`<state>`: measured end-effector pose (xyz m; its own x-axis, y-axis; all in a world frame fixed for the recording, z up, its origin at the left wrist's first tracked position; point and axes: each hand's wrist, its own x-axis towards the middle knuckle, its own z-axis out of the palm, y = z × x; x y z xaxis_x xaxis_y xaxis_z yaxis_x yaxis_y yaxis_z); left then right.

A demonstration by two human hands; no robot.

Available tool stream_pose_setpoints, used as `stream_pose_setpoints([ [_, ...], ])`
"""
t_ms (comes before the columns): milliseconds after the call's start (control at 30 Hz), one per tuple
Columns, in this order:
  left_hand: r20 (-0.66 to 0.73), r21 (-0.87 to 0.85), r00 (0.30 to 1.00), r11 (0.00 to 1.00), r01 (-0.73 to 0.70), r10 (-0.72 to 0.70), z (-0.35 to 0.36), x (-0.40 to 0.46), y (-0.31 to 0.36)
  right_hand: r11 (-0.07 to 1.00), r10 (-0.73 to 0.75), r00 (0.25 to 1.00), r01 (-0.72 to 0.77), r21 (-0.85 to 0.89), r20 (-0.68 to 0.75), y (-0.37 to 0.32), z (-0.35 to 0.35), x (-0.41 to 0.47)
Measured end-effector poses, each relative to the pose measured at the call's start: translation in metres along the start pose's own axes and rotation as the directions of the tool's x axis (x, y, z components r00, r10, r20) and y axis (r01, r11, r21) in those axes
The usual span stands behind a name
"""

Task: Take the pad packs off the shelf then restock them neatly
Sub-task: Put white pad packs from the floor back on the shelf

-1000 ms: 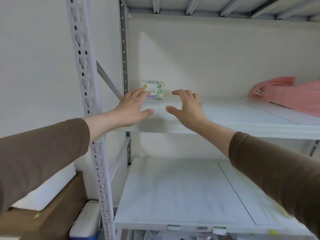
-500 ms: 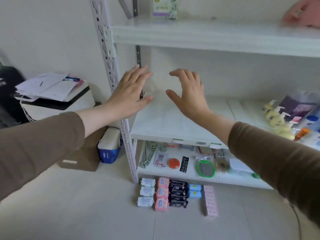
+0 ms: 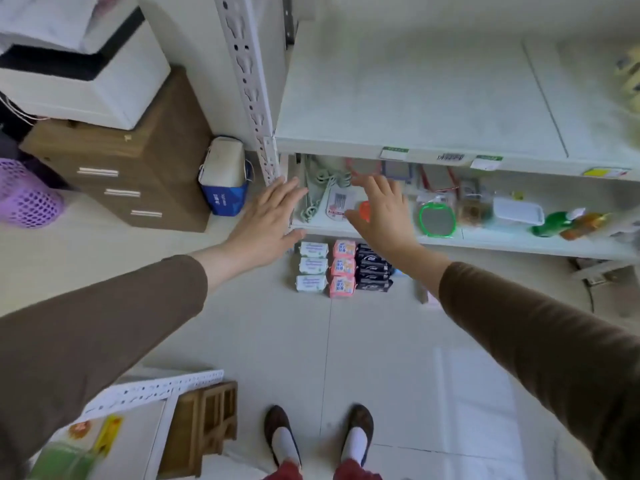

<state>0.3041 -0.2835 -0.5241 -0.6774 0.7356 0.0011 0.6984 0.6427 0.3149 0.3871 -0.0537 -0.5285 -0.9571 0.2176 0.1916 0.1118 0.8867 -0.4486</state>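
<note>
- Head view now tips steeply down: half a second ago it faced the middle shelf, a second ago the upper shelf where a single pad pack stood at the back; that pack is out of sight now.
- Both hands have come down with the gaze. The left hand (image 3: 268,220) and the right hand (image 3: 379,211) hang side by side in the air, each grip apart, fingers straight and spread, holding nothing.
- Below and just nearer than the two grips, the pad packs (image 3: 341,268) lie in tidy rows on the floor (image 3: 363,358), tight against the foot of the shelving: white packs under the left grip, pink ones between the grips, dark ones under the right.
- Behind the fingertips sits the low shelf (image 3: 485,239) with its small goods, among them a green-rimmed mirror (image 3: 437,220) to the right of the right grip. Above the grips, the middle shelf (image 3: 398,98) shows bare board.
- Judged from this, the removal looks largely done and the person is turning to the floor rows, probably to fetch packs for restocking.
- Next the grips likely need to drop well lower to reach any pack; neither touches one yet.
</note>
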Motion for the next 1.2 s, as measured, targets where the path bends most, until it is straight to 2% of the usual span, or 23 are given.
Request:
stream_pose_setpoints([
  [333,0.124,-0.075,0.987,0.99,0.116,-0.107,0.127,-0.023,-0.078,0.965,0.255,0.95,-0.262,0.017,0.183,0.049,0.141,-0.043],
  [533,0.257,-0.086,0.944,0.968,0.234,-0.206,0.228,-0.007,-0.125,0.941,0.323,0.892,-0.337,-0.011,0.317,0.1,0.237,-0.039],
  [767,0.331,-0.131,0.909,0.941,0.311,-0.254,0.349,0.026,-0.177,0.929,0.346,0.841,-0.368,-0.029,0.416,0.153,0.358,-0.041],
  [1000,0.339,-0.185,0.917,0.94,0.285,-0.212,0.467,0.062,-0.23,0.935,0.344,0.834,-0.347,-0.075,0.432,0.209,0.477,-0.048],
  [1200,0.341,-0.21,0.925,0.945,0.251,-0.17,0.551,0.088,-0.263,0.952,0.306,0.837,-0.267,-0.15,0.453,0.254,0.56,-0.051],
])
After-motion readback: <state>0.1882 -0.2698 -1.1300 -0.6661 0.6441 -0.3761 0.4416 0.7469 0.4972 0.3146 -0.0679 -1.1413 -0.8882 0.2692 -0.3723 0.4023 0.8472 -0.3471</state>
